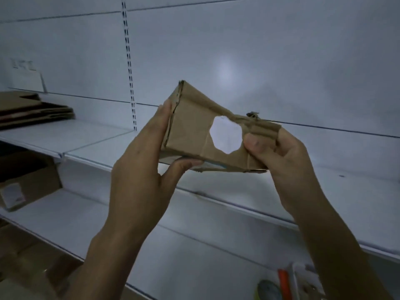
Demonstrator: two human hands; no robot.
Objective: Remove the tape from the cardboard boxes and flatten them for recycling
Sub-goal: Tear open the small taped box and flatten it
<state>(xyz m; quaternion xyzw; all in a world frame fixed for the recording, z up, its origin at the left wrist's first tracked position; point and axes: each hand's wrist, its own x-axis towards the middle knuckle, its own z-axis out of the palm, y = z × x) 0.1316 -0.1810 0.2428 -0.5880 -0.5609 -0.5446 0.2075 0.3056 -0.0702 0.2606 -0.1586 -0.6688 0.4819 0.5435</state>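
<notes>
I hold a small brown cardboard box [190,128] in the air in front of white shelves. It has a round hole cut through its front face. Its right end is crumpled and squeezed flat, while the left end still stands open in a box shape. My left hand [142,169] grips the left end, fingers behind and thumb under the bottom edge. My right hand [279,156] pinches the crushed right end. A strip of pale tape shows along the box's bottom edge.
A stack of flattened cardboard [32,111] lies on the upper white shelf [91,137] at the left. A closed box with a white label [26,180] sits on the shelf below. Small items with an orange part [281,282] lie at the bottom right.
</notes>
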